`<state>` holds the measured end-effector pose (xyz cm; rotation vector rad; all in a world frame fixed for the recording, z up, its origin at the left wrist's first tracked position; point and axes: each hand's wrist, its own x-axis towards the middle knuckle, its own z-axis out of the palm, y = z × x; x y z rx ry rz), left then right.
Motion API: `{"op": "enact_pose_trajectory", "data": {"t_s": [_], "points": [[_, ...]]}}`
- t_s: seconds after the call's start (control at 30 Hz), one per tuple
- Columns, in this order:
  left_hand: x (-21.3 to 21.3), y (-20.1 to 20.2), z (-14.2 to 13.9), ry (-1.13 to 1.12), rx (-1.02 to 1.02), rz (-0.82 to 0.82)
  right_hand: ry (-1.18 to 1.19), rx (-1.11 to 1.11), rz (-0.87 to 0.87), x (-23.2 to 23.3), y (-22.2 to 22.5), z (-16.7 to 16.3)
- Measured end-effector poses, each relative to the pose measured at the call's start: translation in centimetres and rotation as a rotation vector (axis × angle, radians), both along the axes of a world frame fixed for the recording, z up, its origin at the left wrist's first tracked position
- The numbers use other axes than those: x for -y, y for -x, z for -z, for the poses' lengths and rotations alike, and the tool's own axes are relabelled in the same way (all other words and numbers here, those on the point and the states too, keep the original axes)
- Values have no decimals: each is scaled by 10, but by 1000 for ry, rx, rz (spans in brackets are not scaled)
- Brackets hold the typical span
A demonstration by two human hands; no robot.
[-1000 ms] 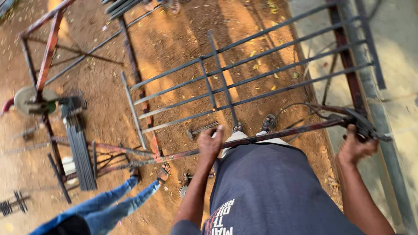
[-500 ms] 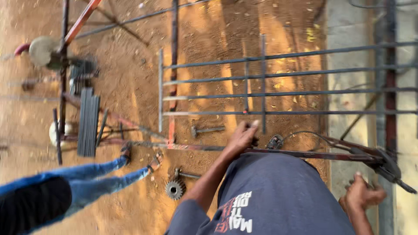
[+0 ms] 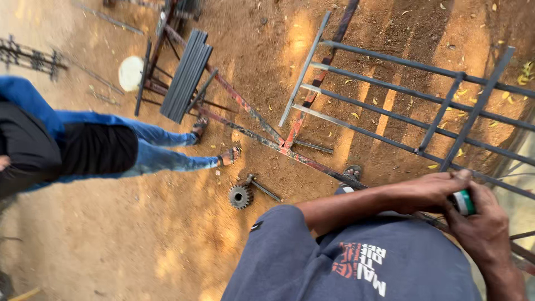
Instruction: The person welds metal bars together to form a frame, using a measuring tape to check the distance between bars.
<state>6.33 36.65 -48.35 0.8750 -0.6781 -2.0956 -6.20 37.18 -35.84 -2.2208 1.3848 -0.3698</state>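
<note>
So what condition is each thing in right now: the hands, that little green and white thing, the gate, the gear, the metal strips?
Left hand: closed around the small object's top.
Right hand: gripping the small object from below.
Small green and white object: held between both hands, mostly hidden.
Barred metal frame: lying flat on the dirt.
Gear wheel: lying on the ground, untouched.
Bundle of flat metal strips: stacked on a stand.

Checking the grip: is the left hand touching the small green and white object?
Touching. The head view shows left hand fingertips on the green and white object, which the right hand holds.
</note>
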Motion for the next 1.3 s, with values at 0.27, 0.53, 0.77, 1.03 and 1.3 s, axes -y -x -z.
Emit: {"op": "enact_pose_trajectory", "data": {"t_s": [0.27,0.53,0.77,1.03,1.3], "points": [[-10,-131,-8,44,440,-224,-265,273,203,-15,-1,37],[66,-291,-28,209,416,-545,-210,168,396,-17,15,49],[197,-322,-103,79,151,-556,-118,104,564,-7,26,34],[263,-305,-125,124,96,-533,-141,48,707,-30,56,46],[271,-290,-129,106,129,-504,-191,57,746,-41,46,37]]}}
